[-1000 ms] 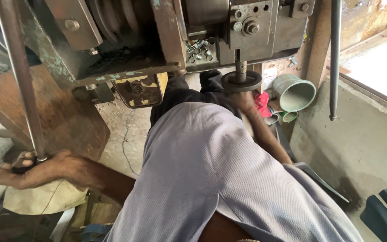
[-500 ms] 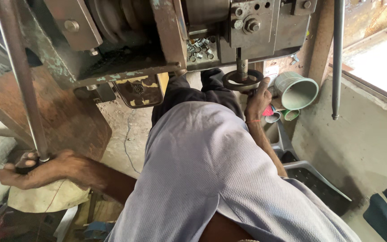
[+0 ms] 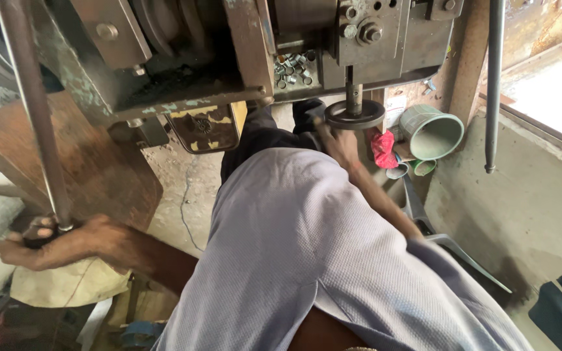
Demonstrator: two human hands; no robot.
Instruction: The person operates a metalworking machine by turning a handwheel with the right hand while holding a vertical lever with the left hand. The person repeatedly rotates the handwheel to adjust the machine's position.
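1 dark round metal disc (image 3: 355, 115) sits on 1 vertical spindle (image 3: 354, 91) under the grey machine head (image 3: 385, 32). 1 long steel lever rod (image 3: 34, 117) runs down at the far left of the machine head. behind the spindle, on a ledge of the machine, lies a heap of small silvery metal pieces (image 3: 292, 68), too many and too small to count.

the right hand (image 3: 339, 144) reaches up just below the disc, its fingers at the disc's near-left edge; whether the grip is clenched on it i cannot tell. the left hand (image 3: 56, 242) is at the lower end of the lever rod, fingers curled around a dark knob (image 3: 37, 233) there, the grip clenched on it.

right of the disc stand 1 large pale green pipe piece (image 3: 432, 132) and 2 smaller ones (image 3: 411, 169), with 1 red rag (image 3: 382, 148) just beside the right hand. the person's pale grey shirt (image 3: 307, 260) fills the foreground and hides the floor below the disc. the disc looks flat, dark and worn, with a raised rim.
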